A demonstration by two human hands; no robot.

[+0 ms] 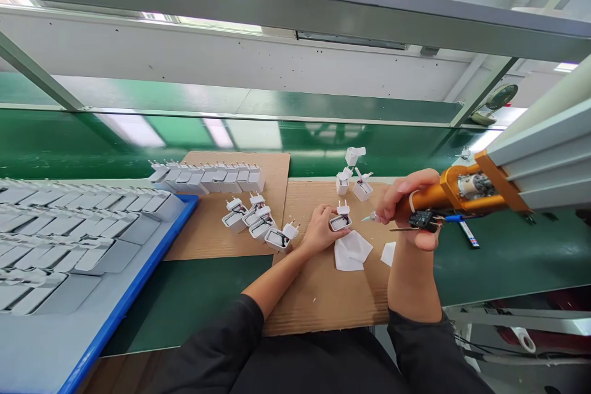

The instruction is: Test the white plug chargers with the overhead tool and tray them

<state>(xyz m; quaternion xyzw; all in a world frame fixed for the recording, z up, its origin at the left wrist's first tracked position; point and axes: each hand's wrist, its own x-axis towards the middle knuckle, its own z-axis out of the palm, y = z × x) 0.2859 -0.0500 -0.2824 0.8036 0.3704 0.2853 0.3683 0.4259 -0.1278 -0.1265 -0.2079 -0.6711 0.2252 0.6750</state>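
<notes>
My left hand (322, 231) is closed around a white plug adapter housing (340, 221), whose top is open with the pin piece standing at its far edge. In my right hand (410, 209) is an orange glue dispensing gun (436, 198) with a small black switch on its side. The gun's pale nozzle tip (369, 217) points left, a short way from the housing and apart from it. Beneath my left hand, white paper (351, 251) lies on the cardboard (318, 295). Several open adapters (258, 221) sit left of my hand, and 3 more (362, 188) stand beyond it.
At left, a blue-edged tray (152, 265) holds rows of white adapters. A further row of adapters (217, 177) stands on the cardboard's back part. A marker pen (469, 235) lies on the green table (517, 258) at right. A grey shelf beam (277, 6) crosses above.
</notes>
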